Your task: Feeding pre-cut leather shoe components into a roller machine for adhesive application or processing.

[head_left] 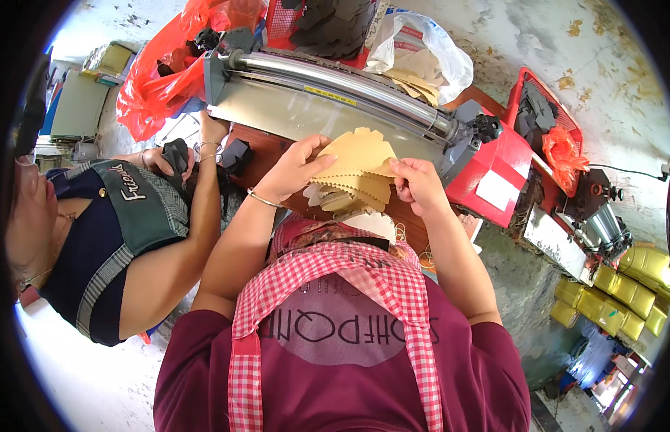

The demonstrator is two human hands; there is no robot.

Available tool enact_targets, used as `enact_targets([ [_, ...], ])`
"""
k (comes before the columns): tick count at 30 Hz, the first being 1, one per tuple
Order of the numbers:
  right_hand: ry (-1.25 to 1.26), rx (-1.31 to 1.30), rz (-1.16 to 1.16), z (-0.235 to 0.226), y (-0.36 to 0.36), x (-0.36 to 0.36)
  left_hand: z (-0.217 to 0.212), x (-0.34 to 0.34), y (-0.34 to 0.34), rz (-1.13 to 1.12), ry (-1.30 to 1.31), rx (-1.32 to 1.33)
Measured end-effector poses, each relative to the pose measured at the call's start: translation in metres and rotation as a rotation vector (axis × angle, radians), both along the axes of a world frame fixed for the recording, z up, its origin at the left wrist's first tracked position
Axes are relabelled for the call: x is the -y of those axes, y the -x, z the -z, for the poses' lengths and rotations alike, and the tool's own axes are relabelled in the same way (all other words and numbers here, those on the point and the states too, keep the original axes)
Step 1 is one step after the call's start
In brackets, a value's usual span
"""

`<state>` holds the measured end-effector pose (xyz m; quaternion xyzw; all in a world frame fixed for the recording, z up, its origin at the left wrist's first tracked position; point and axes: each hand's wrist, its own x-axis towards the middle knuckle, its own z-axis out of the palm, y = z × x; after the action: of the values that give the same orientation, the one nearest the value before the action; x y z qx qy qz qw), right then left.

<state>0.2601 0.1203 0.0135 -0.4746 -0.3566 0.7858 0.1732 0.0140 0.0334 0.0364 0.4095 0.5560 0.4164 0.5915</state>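
My left hand (299, 170) is closed on the left edge of a tan, flat cut piece (360, 153) with a zigzag lower edge. The fingers of my right hand (419, 184) pinch the same piece at its right corner. Below it, more tan pieces with toothed edges (356, 189) overlap in a loose stack above the brown table. Just beyond my hands lies the pale metal plate (277, 111) of a roller machine with a shiny roller (342, 86).
To my left a co-worker's hand (166, 160) holds a dark piece. Behind the machine are a red plastic bag (158, 93), a red crate of dark pieces (331, 29) and a clear bag (421, 54) of tan pieces. A red box-like housing (493, 173) stands at right.
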Motion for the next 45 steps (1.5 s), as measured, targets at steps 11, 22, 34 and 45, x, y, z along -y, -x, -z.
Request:
enact_targets([
  [11, 0.017, -0.014, 0.353, -0.013, 0.019, -0.012, 0.023, -0.004, 0.013, -0.050, -0.009, -0.245],
  [22, 0.071, -0.001, 0.125, 0.004, 0.009, -0.013, 0.021, -0.005, 0.001, -0.140, 0.025, 0.065],
  [34, 0.092, -0.023, 0.155, 0.015, 0.006, -0.024, 0.008, -0.006, 0.004, -0.104, -0.088, -0.055],
  [45, -0.004, 0.058, 0.018, 0.015, 0.006, -0.020, 0.001, -0.005, 0.003, -0.028, 0.016, 0.048],
])
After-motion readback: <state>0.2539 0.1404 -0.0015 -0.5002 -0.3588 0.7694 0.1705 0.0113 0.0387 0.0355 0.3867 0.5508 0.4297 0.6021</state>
